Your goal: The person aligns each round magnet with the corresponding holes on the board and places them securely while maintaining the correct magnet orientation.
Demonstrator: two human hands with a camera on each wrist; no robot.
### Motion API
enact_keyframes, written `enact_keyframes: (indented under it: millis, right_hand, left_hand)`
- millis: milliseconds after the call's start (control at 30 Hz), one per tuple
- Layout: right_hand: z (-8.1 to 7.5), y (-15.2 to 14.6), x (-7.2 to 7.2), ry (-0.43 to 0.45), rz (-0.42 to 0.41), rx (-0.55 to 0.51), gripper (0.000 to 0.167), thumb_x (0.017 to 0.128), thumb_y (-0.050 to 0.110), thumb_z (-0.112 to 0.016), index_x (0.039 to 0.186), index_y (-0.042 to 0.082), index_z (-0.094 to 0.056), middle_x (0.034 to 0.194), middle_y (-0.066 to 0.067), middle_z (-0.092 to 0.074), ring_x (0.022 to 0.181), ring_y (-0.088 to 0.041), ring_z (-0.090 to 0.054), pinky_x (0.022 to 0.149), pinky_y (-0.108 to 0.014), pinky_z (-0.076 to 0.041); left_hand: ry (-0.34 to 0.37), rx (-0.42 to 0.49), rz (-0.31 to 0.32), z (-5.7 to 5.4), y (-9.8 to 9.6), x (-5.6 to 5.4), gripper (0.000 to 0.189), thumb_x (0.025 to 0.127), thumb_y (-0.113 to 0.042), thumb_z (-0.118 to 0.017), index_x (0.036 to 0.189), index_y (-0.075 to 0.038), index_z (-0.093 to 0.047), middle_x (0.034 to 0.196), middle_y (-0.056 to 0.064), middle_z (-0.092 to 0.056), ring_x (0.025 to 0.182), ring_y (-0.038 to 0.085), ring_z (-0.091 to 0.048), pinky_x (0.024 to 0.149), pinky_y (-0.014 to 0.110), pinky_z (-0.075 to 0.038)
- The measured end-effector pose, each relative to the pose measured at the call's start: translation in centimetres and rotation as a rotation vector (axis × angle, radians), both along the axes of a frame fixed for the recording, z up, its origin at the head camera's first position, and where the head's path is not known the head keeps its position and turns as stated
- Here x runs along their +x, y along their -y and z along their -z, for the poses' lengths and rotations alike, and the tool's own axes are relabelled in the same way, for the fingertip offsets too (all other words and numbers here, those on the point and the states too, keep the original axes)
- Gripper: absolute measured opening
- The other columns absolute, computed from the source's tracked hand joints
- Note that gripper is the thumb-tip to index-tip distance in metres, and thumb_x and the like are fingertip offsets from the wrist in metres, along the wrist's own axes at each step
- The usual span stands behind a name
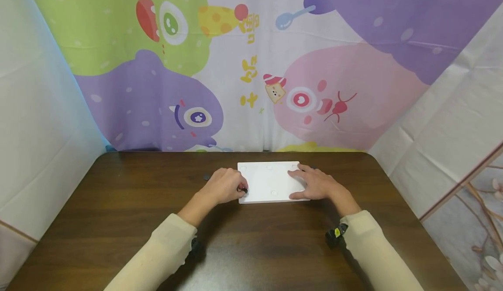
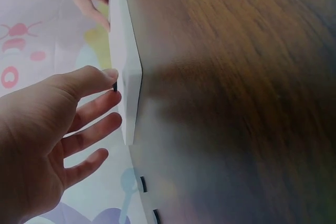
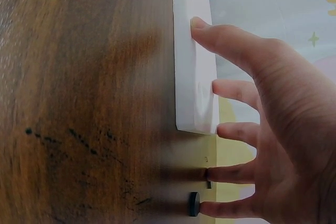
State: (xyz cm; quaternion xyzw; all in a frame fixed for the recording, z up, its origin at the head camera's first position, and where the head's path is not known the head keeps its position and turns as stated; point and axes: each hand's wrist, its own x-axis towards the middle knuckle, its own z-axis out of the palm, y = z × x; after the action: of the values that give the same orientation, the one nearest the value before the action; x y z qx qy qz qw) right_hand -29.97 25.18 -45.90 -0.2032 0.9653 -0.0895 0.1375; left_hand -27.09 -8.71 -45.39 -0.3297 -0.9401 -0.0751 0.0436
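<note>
At the near left corner of the white board (image 1: 261,179), I watch the left hand (image 1: 225,185) pinch a small black piece (image 1: 242,190) between thumb and forefinger, its other fingers fanned apart in the left wrist view. I take that fingertip hold as a way to handle something so small with precision; whether the piece touches the board I cannot tell.

Over the board's right end, the right hand (image 1: 316,184) has its fingers spread, thumb on the top near the front edge and forefinger touching the board. I judge that this steadies the board against sliding. Its outer fingers reach past the board's right end, where the right wrist view shows me a black disc (image 3: 195,204) at the little finger.

Shallow round marks dot the board, which lies flat on the brown desk (image 1: 118,195). Left of the board sits a dark disc (image 1: 206,177), presumably placed within easy reach. Beyond the board hangs a cartoon-printed cloth (image 1: 235,125).
</note>
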Motion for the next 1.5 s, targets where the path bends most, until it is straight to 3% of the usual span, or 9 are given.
enact_keyframes:
  millis: [600,833,967,1000,1200,1267,1433,1467,1500]
  right_hand:
    - [0.0,0.0,-0.2,0.007,0.004,-0.001,0.094,0.096,0.067,-0.077,0.173,0.023,-0.047,0.185,-0.023,-0.031,0.16,-0.064,-0.043,0.12,-0.089,-0.039]
    - [0.0,0.0,-0.1,0.005,-0.001,0.0,0.094,0.096,0.067,-0.077,0.173,0.023,-0.047,0.185,-0.024,-0.03,0.16,-0.065,-0.042,0.121,-0.088,-0.039]
    - [0.0,0.0,0.0,0.008,-0.001,0.007,0.094,0.095,0.067,-0.077,0.173,0.023,-0.047,0.185,-0.024,-0.03,0.16,-0.065,-0.042,0.12,-0.089,-0.039]
    - [0.0,0.0,0.0,0.008,0.0,0.009,0.094,0.096,0.068,-0.077,0.173,0.023,-0.047,0.185,-0.024,-0.03,0.16,-0.065,-0.042,0.12,-0.089,-0.039]
    - [0.0,0.0,0.0,0.013,0.002,-0.002,0.094,0.096,0.067,-0.077,0.173,0.023,-0.046,0.186,-0.023,-0.029,0.16,-0.065,-0.041,0.12,-0.088,-0.038]
    - [0.0,0.0,0.0,0.008,-0.003,0.002,0.094,0.096,0.068,-0.077,0.173,0.023,-0.047,0.186,-0.024,-0.03,0.159,-0.066,-0.041,0.119,-0.089,-0.039]
    - [0.1,-0.1,-0.1,0.003,-0.007,0.006,0.094,0.095,0.068,-0.077,0.173,0.023,-0.047,0.185,-0.024,-0.03,0.158,-0.066,-0.043,0.118,-0.089,-0.04]
    - [0.1,-0.1,0.0,0.007,-0.003,0.002,0.094,0.096,0.068,-0.077,0.173,0.023,-0.047,0.186,-0.023,-0.03,0.159,-0.065,-0.043,0.119,-0.089,-0.04]
    - [0.1,-0.1,0.0,0.006,-0.002,0.002,0.094,0.096,0.068,-0.077,0.173,0.023,-0.047,0.186,-0.023,-0.03,0.159,-0.065,-0.043,0.119,-0.089,-0.04]
  left_hand:
    - [0.035,0.017,0.008,0.6,-0.1,0.1,0.006,0.097,-0.023,-0.09,0.103,-0.021,-0.092,0.105,-0.002,-0.088,0.099,0.017,-0.082,0.085,0.037,-0.067]
    - [0.051,0.022,0.003,0.8,-0.1,0.0,0.008,0.098,-0.019,-0.089,0.105,-0.019,-0.093,0.105,-0.001,-0.087,0.099,0.018,-0.081,0.086,0.035,-0.068]
    - [0.07,0.054,0.006,1.0,-0.1,0.0,0.011,0.097,-0.019,-0.09,0.108,-0.016,-0.093,0.107,0.002,-0.086,0.1,0.021,-0.082,0.087,0.04,-0.069]
    - [0.052,0.061,0.018,1.6,0.0,-0.4,0.012,0.097,-0.019,-0.091,0.108,-0.017,-0.093,0.107,0.001,-0.086,0.098,0.02,-0.082,0.085,0.04,-0.068]
    - [0.041,0.086,0.038,1.7,0.0,-0.4,0.009,0.095,-0.015,-0.091,0.105,-0.015,-0.093,0.105,0.002,-0.086,0.096,0.021,-0.081,0.082,0.042,-0.068]
    - [0.036,0.089,0.051,2.2,0.2,-0.8,0.009,0.097,-0.021,-0.091,0.104,-0.016,-0.093,0.104,0.0,-0.086,0.096,0.019,-0.081,0.084,0.039,-0.068]
    - [0.008,0.064,0.048,2.1,0.1,-0.6,0.007,0.096,-0.023,-0.092,0.1,-0.018,-0.093,0.101,-0.002,-0.086,0.095,0.018,-0.081,0.083,0.037,-0.067]
    - [0.017,0.05,0.027,1.0,-0.2,0.1,0.006,0.093,-0.018,-0.094,0.099,-0.016,-0.093,0.1,0.0,-0.086,0.094,0.02,-0.081,0.083,0.038,-0.067]
    - [0.01,0.041,0.023,0.9,-0.2,0.2,0.006,0.093,-0.018,-0.094,0.099,-0.016,-0.093,0.1,-0.001,-0.086,0.094,0.02,-0.081,0.083,0.037,-0.067]
